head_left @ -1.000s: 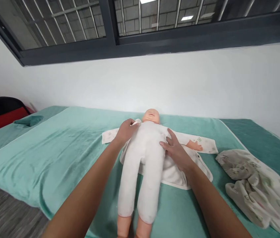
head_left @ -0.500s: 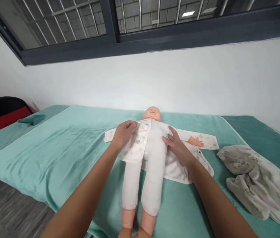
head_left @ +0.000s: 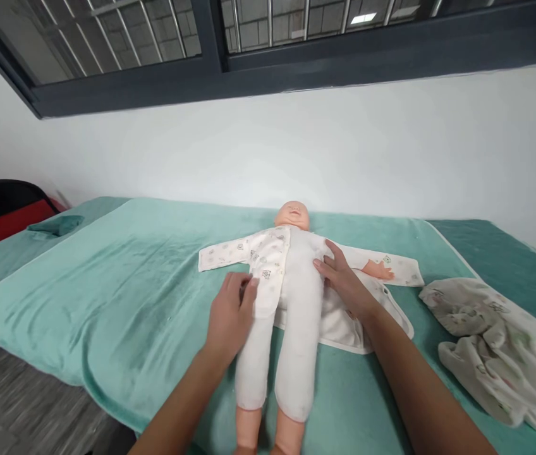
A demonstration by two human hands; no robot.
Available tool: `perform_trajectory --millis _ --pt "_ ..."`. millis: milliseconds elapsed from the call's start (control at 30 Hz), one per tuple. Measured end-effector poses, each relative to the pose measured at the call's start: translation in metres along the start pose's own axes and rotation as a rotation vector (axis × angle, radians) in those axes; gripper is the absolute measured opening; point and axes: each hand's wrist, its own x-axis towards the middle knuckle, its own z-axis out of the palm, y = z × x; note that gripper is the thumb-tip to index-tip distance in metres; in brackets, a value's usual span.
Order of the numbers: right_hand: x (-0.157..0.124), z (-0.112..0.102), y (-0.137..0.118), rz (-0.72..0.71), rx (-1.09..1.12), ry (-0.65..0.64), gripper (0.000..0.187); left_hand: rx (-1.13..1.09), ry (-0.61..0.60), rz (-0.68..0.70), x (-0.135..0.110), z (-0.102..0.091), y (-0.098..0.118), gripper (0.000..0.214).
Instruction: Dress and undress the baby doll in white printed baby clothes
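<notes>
Jacket [head_left: 268, 268] is laid over doll [head_left: 301, 278] at 9 o'clock, not yet at 4; left hand [head_left: 230, 313] is curled, grip unclear; right hand's [head_left: 344, 284] fingers are parted

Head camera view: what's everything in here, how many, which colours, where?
Doll: one, white and pinkish, centre
Patterned shirt: one, white, partly over doll
Crumpled cloth: one, white patterned, right
Light cover: one, green, beneath doll
Darker cloth: uncounted, green, both sides
Small bundle: one, dark green, left
Bag-like item: one, red and black, left
Window: one, dark frame, top
Bars: several, silver, outside
Wall: one, white, behind
Floor: one, grey, lower left
Left hand: one, bare, at shirt's side
Right hand: one, bare, on doll's torso
</notes>
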Motion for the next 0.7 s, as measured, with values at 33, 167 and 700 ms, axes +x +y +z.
perform_trajectory --millis 33,167,700 --pt "0.001 0.0 0.001 0.002 -0.003 0.006 0.097 -0.037 -0.011 -0.028 -0.01 -0.004 -0.005 0.033" --pt "0.002 0.001 0.003 -0.015 0.016 0.009 0.096 -0.181 -0.069 -0.054 -0.033 -0.01 -0.02 0.046" --pt "0.01 -0.051 0.009 -0.32 -0.343 0.738 0.025 0.326 0.161 -0.205 0.068 -0.01 -0.093 0.038"
